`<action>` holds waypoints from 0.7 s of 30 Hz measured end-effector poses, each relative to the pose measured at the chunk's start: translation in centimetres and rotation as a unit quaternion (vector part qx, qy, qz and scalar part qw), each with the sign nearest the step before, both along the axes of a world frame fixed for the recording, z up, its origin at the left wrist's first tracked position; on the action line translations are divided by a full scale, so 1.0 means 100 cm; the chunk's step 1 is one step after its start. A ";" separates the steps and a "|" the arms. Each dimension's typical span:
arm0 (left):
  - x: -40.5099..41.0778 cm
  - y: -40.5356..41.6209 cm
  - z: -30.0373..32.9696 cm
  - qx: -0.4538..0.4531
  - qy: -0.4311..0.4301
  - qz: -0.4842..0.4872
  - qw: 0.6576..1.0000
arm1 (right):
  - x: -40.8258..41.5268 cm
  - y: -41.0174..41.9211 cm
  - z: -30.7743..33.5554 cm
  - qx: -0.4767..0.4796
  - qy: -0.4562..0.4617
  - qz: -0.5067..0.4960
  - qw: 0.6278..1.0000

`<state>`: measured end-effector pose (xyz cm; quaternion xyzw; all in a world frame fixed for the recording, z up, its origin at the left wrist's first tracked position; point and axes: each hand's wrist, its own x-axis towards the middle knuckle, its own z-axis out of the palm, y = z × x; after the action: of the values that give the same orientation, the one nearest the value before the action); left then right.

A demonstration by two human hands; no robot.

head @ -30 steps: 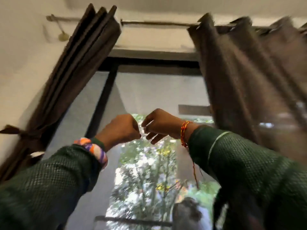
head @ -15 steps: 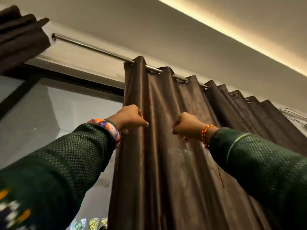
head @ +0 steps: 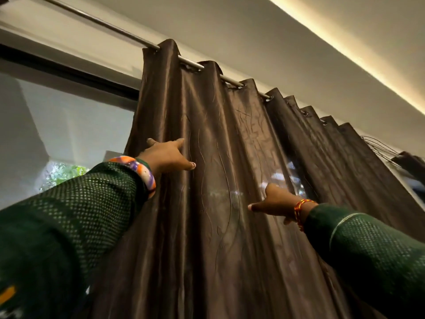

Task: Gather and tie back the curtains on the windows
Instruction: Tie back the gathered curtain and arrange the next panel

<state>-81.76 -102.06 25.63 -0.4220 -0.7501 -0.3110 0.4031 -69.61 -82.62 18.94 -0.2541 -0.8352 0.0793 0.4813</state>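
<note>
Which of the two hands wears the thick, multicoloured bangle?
The left hand, higher on the curtain; the right hand wears only thin red-orange thread.

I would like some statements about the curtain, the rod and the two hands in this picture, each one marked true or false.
1. The brown curtain hangs from the metal rod by eyelets. True.
2. The left hand lies against the curtain near its left edge. True.
3. The right hand is higher than the left hand. False: it is lower and further right.
4. The curtain is already gathered and tied back. False: it is spread along the rod, with no tie on it in view.
5. The left wrist wears a multicoloured bangle. True.
6. The right hand holds a tie cord. False: it holds nothing visible; its fingers reach toward the fabric.
</note>
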 end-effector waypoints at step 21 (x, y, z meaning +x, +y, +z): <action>-0.031 0.234 0.003 0.237 0.053 -0.117 0.963 | -0.034 0.181 0.024 0.117 0.145 0.124 0.975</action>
<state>-84.91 -78.70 25.89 -0.4150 -0.5777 -0.5027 0.4913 -73.00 -64.54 21.30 -0.0760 -0.7847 0.0761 0.6104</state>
